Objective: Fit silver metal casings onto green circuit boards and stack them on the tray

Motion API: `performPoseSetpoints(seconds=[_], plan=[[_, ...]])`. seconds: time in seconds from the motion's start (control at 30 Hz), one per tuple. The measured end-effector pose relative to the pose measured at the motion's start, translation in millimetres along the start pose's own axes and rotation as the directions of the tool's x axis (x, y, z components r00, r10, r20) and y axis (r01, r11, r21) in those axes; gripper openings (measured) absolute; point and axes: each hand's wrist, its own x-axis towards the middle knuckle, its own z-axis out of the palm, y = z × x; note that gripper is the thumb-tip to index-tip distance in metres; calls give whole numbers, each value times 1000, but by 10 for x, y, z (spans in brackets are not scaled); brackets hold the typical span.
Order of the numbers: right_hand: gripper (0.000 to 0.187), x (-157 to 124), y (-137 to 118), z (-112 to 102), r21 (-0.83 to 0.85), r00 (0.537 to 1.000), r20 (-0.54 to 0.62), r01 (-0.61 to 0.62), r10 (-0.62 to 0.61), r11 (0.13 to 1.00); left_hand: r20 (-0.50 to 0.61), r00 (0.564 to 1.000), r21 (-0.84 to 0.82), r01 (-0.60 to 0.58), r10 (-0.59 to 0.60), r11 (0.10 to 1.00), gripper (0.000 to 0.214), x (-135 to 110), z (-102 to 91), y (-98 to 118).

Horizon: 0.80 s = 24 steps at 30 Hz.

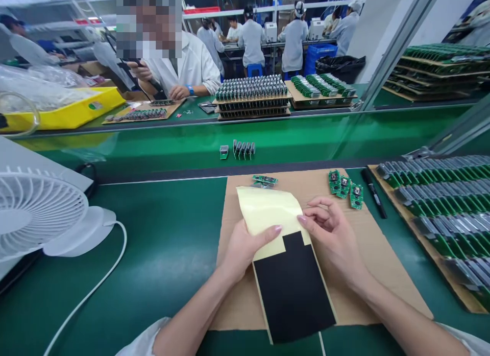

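Observation:
A sticker sheet (pixel 294 289) of pale yellow backing paper carries black stickers on its lower part; its bare upper part curls up. My left hand (pixel 245 246) grips the sheet's left side, thumb on top and fingers hidden beneath. At the right edge, thumb and index finger of my right hand (pixel 331 231) pinch together; whether a small sticker piece is between them cannot be seen. Under the sheet lies a cardboard piece (pixel 367 264). Small green circuit boards (pixel 265 180) rest just beyond the sheet, and three more boards (pixel 344 185) lie beyond my right hand.
A black marker (pixel 374 193) lies beside a board-filled cardboard tray (pixel 451 274) at right. A white fan (pixel 42 213) with its cable stands left. Across the green belt (pixel 172 154), which bears several small parts (pixel 244 149), a person works beside a yellow bin (pixel 69 111).

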Motion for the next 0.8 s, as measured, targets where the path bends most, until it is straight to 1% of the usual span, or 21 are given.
performPoseSetpoints(seconds=[0.03,0.07,0.13,0.17,0.2,0.23,0.3,0.37,0.4,0.47,0.6,0.7,0.8], plan=[[20,5,-6,-14,-81,997,-18,76,-77,994,14,1000,-3,3,-3,1000,46,0,10,-22],[14,10,-11,-28,-179,986,-14,158,-164,971,-2,1000,-20,-22,22,1000,45,-2,19,-37],[9,15,-15,-48,-341,953,49,298,-300,892,-68,995,-80,-81,75,994,47,-10,33,-41],[9,13,-13,-53,-372,944,87,327,-318,869,-101,991,-111,-96,85,989,48,-16,36,-32],[11,7,-7,-54,-368,948,114,319,-298,874,-123,989,-142,-98,81,985,49,-22,37,-18],[13,-3,0,-52,-338,959,126,282,-254,898,-129,989,-168,-87,65,982,50,-28,36,-3],[15,-27,16,-41,-268,980,127,184,-155,946,-96,995,-189,-55,37,980,51,-37,36,21],[15,-46,26,-30,-252,988,97,140,-119,958,-57,997,-178,-60,50,982,52,-42,40,29],[15,-49,28,-27,-270,987,85,155,-137,950,-46,997,-171,-63,56,983,52,-44,46,28],[14,-42,28,-27,-336,973,87,230,-213,913,-45,998,-165,-60,53,984,52,-50,60,24],[11,9,22,-50,-478,905,144,417,-400,773,-62,998,-152,-40,31,988,44,-75,80,26],[10,41,17,-73,-521,871,188,480,-453,706,-53,998,-124,-38,32,992,39,-93,72,27],[5,56,14,-90,-521,854,236,514,-464,681,-39,999,-92,-28,25,995,42,-103,55,23]])
